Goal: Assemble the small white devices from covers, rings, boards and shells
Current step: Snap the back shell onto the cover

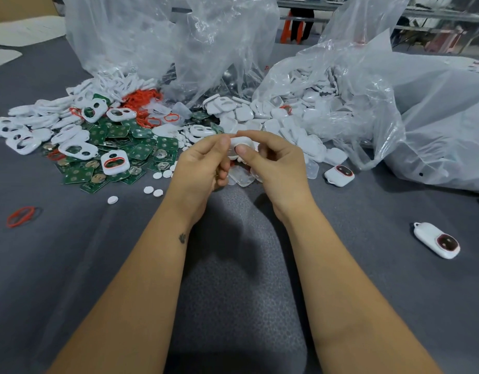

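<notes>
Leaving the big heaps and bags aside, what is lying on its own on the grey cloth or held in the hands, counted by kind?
Finished white devices with a red window, on the right: 2
Loose red ring, on the left: 1
White piece pinched by the left hand and right hand: 1
Total: 4

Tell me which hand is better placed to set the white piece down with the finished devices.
Right, probably. Both hands pinch the small white plastic piece, but the finished white devices lie on the right hand's side.
</notes>
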Demonstrator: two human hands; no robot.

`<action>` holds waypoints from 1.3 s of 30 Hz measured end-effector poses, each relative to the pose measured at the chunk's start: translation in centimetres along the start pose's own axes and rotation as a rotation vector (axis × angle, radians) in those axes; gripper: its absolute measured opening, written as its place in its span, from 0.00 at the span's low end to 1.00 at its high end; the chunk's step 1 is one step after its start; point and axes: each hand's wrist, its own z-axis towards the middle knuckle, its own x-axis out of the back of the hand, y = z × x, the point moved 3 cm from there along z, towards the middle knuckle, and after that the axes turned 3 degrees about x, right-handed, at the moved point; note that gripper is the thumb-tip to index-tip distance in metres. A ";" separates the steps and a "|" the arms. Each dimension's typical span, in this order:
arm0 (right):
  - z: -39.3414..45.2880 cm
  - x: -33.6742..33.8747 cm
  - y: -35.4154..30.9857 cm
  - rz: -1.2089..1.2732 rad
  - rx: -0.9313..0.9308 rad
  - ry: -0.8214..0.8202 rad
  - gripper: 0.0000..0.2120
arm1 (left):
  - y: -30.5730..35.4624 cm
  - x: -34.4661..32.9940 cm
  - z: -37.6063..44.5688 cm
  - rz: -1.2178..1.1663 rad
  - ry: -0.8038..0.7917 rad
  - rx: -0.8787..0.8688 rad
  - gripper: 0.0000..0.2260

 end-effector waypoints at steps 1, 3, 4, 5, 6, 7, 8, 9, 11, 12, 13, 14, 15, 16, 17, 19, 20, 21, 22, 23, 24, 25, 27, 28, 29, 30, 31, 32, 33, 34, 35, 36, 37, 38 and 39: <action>0.0 0.1 0.0 -0.023 0.012 0.015 0.09 | 0.0 -0.1 -0.1 0.020 -0.002 -0.020 0.09; 0.0 0.2 0.1 -0.009 -0.001 0.021 0.07 | 0.0 -0.2 -0.1 0.061 0.002 -0.034 0.13; 0.1 0.3 0.3 0.022 -0.026 0.014 0.05 | 0.0 -0.2 -0.2 0.080 0.005 -0.033 0.15; 0.1 0.2 0.5 0.046 -0.057 0.007 0.03 | 0.0 -0.3 -0.3 0.098 0.007 -0.035 0.17; 0.2 0.2 0.6 0.068 -0.088 0.004 0.05 | 0.0 -0.3 -0.3 0.116 0.010 -0.041 0.19; 0.3 0.2 0.9 0.099 -0.125 0.008 0.09 | -0.1 -0.3 -0.4 0.136 0.017 -0.046 0.21; 0.3 0.3 1.0 0.145 -0.168 0.009 0.13 | -0.2 -0.3 -0.4 0.154 0.025 -0.045 0.22; 0.3 0.4 1.1 0.186 -0.206 0.008 0.16 | -0.3 -0.3 -0.4 0.168 0.033 -0.044 0.22; 0.1 0.5 1.1 0.212 -0.231 -0.019 0.14 | -0.3 -0.3 -0.4 0.201 0.034 -0.043 0.21; -0.1 0.4 1.1 0.183 -0.227 -0.037 0.10 | -0.4 -0.3 -0.4 0.227 0.030 -0.039 0.21; -0.4 0.5 1.0 0.141 -0.217 -0.042 0.07 | -0.4 -0.3 -0.4 0.252 0.024 -0.032 0.21; -0.7 0.7 0.9 0.107 -0.213 -0.031 0.06 | -0.4 -0.4 -0.5 0.271 0.022 -0.021 0.20; -1.0 1.1 0.7 0.088 -0.223 -0.004 0.06 | -0.3 -0.4 -0.5 0.274 0.022 -0.006 0.19; -1.3 1.8 0.4 0.070 -0.242 0.034 0.06 | -0.3 -0.6 -0.5 0.258 0.018 0.013 0.17; -1.7 2.7 0.1 0.048 -0.262 0.077 0.06 | -0.3 -0.9 -0.7 0.238 0.006 0.032 0.14; -2.6 5.1 -0.6 0.027 -0.290 0.169 0.07 | -0.4 -2.1 -1.1 0.241 -0.026 0.043 0.08; -3.0 6.5 -1.0 0.018 -0.296 0.202 0.08 | -0.5 -3.0 -1.3 0.265 -0.042 0.033 0.06; -3.5 7.9 -1.3 -0.006 -0.299 0.227 0.09 | -0.7 -4.1 -1.6 0.298 -0.055 0.020 0.05; -3.9 9.2 -1.8 -0.052 -0.297 0.246 0.11 | -0.9 -5.3 -1.9 0.340 -0.070 0.007 0.06; -4.3 10.7 -2.4 -0.119 -0.289 0.264 0.12 | -1.2 -6.8 -2.2 0.384 -0.093 -0.005 0.06; -4.5 11.9 -2.9 -0.196 -0.285 0.269 0.13 | -1.6 -7.9 -2.6 0.430 -0.116 -0.018 0.07; -4.8 13.1 -3.4 -0.278 -0.284 0.279 0.13 | -2.0 -9.2 -2.9 0.479 -0.155 -0.030 0.07; -5.3 15.2 -4.4 -0.413 -0.287 0.312 0.13 | -3.2 -11.8 -3.7 0.612 -0.257 -0.043 0.09; -5.7 16.1 -4.7 -0.463 -0.288 0.336 0.13 | -3.8 -13.1 -4.0 0.677 -0.315 -0.049 0.10; -6.0 16.8 -5.0 -0.502 -0.286 0.362 0.13 | -4.3 -14.2 -4.3 0.718 -0.373 -0.061 0.10; -6.4 17.2 -5.2 -0.535 -0.282 0.391 0.13 | -4.7 -15.1 -4.6 0.731 -0.419 -0.075 0.10; -6.9 17.6 -5.3 -0.567 -0.273 0.427 0.13 | -5.0 -15.9 -4.7 0.721 -0.441 -0.085 0.10; -7.3 17.7 -5.4 -0.603 -0.264 0.465 0.13 | -5.3 -16.3 -4.8 0.703 -0.432 -0.091 0.11; -7.8 17.7 -5.5 -0.652 -0.259 0.495 0.13 | -5.5 -16.6 -4.8 0.686 -0.401 -0.101 0.12; -8.2 17.5 -5.5 -0.712 -0.261 0.500 0.12 | -5.6 -16.6 -4.7 0.681 -0.358 -0.117 0.13; -8.5 17.2 -5.4 -0.767 -0.266 0.462 0.11 | -5.7 -16.6 -4.6 0.686 -0.317 -0.134 0.12; -8.8 16.8 -5.2 -0.819 -0.272 0.377 0.09 | -5.7 -16.4 -4.5 0.685 -0.284 -0.139 0.10; -9.1 16.4 -4.9 -0.889 -0.288 0.262 0.07 | -5.7 -16.2 -4.5 0.666 -0.260 -0.131 0.10; -9.5 15.9 -4.6 -0.992 -0.311 0.144 0.09 | -5.7 -15.9 -4.3 0.634 -0.243 -0.110 0.11; -9.7 15.6 -4.1 -1.096 -0.325 0.056 0.12 | -5.7 -15.6 -4.3 0.600 -0.234 -0.083 0.12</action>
